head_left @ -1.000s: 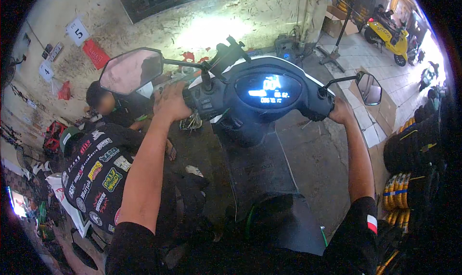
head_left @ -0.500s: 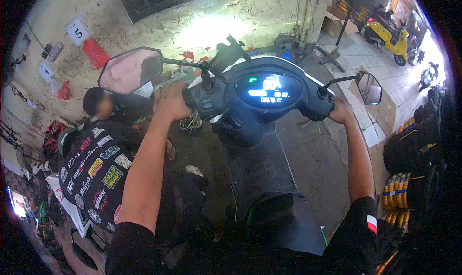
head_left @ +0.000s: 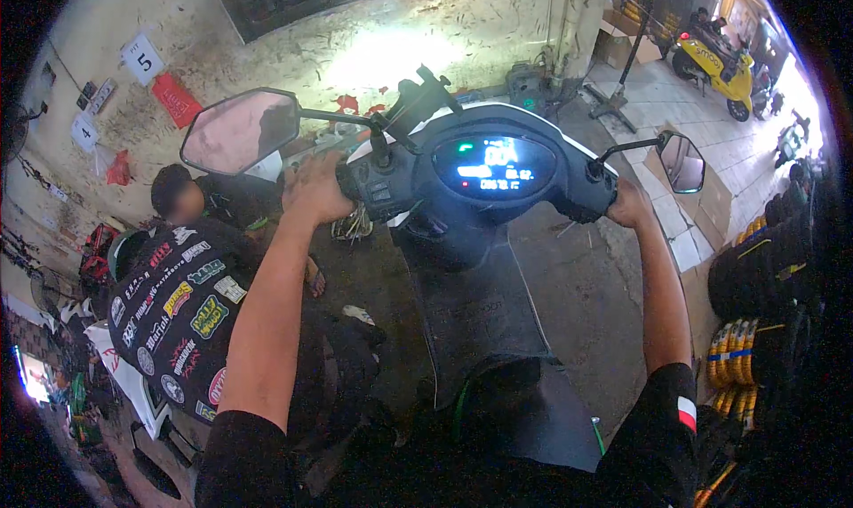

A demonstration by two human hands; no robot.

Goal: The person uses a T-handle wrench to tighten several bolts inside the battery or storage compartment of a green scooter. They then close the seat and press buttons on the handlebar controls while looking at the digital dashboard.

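Both my arms reach forward to the handlebar of a scooter (head_left: 524, 126) with a white-edged dark front. My left hand (head_left: 316, 186) is wrapped round the left handlebar grip, beside the switch block (head_left: 380, 191). Round the right handlebar grip my right hand (head_left: 630, 203) is closed, its fingers partly hidden. Between the hands a digital display (head_left: 496, 168) glows blue and white. A left mirror (head_left: 242, 132) and a right mirror (head_left: 682, 163) stick out on stalks. A phone holder (head_left: 422, 97) is clamped near the left mirror's stalk. Below lies the dark footboard (head_left: 484, 308).
At my left a person in a black printed shirt (head_left: 173, 321) crouches close to the scooter. A stained wall (head_left: 498, 41) stands ahead. Stacked tyres (head_left: 755, 277) line the right side. Further off are a yellow scooter (head_left: 711, 68), a stand (head_left: 613, 104) and cardboard boxes (head_left: 617, 41).
The crouching person's body has shifted slightly. A small red light now shows on the display. My hands stay in place on the grips.
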